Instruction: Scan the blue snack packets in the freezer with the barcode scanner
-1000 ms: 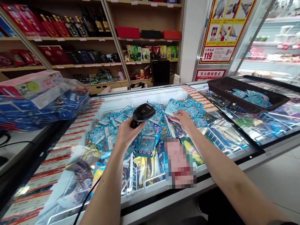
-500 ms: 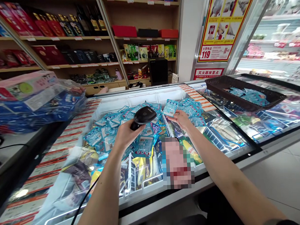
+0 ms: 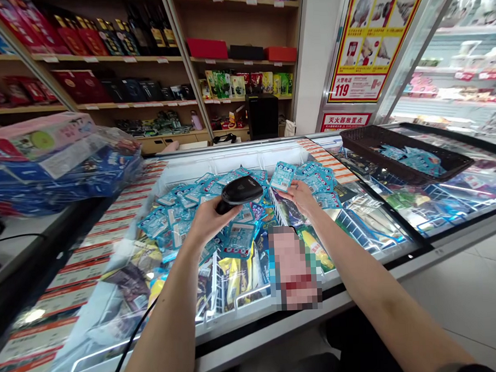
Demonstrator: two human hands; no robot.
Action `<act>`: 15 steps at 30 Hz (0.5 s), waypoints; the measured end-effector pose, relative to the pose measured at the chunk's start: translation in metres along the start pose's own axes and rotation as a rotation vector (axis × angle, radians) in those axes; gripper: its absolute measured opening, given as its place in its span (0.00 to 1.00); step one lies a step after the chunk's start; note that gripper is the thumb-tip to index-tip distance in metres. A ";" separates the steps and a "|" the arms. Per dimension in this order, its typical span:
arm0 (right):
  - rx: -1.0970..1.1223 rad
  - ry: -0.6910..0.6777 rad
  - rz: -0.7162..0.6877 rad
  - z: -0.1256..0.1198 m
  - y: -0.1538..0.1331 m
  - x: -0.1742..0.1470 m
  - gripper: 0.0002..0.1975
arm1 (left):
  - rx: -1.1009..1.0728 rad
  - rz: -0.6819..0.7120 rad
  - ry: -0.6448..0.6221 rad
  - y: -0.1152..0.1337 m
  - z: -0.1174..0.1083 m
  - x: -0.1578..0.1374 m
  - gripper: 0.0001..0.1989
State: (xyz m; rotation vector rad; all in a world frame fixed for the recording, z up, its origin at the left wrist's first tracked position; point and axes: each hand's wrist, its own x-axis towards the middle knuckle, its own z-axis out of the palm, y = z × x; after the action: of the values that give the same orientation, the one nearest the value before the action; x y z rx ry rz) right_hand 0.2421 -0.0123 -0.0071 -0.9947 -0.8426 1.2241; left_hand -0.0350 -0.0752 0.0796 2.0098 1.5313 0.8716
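My left hand (image 3: 210, 219) is wrapped round the handle of a black barcode scanner (image 3: 240, 190), whose head points right. A cable runs down beside my left forearm. Between the thumb and fingers of my right hand (image 3: 301, 198) is a small blue packet (image 3: 282, 176), its barcode side towards me. Many similar blue packets (image 3: 183, 202) lie heaped on the freezer's glass top, left of and below the scanner. A smaller blue pile (image 3: 318, 178) rests just right of the held packet.
A dark brown basket (image 3: 456, 163) with several blue packets stands at the right. A pixelated phone-like object (image 3: 292, 266) lies at the freezer's front edge. Plastic-wrapped boxes (image 3: 57, 156) sit at the left. Price labels (image 3: 102, 236) line the freezer (image 3: 335, 308); stocked shelves (image 3: 115, 61) stand behind.
The scanner's head has shifted slightly right, towards the packet. My right hand holds the packet in nearly the same spot.
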 end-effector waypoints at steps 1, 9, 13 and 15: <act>-0.007 0.001 0.004 0.000 0.000 0.000 0.17 | -0.002 -0.002 -0.011 0.000 -0.001 0.000 0.24; -0.032 -0.003 0.013 0.001 -0.003 -0.003 0.15 | -0.053 -0.018 -0.098 0.000 -0.002 0.003 0.24; -0.041 -0.002 0.012 0.001 -0.002 -0.003 0.16 | -0.053 -0.013 -0.102 0.000 -0.002 0.003 0.24; -0.053 -0.005 0.005 0.000 -0.001 -0.001 0.17 | -0.051 -0.016 -0.103 0.001 -0.001 0.003 0.24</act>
State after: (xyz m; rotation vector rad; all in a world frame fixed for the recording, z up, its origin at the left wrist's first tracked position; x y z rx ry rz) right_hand 0.2418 -0.0138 -0.0063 -1.0380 -0.8808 1.2143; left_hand -0.0350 -0.0725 0.0814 1.9716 1.4521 0.7802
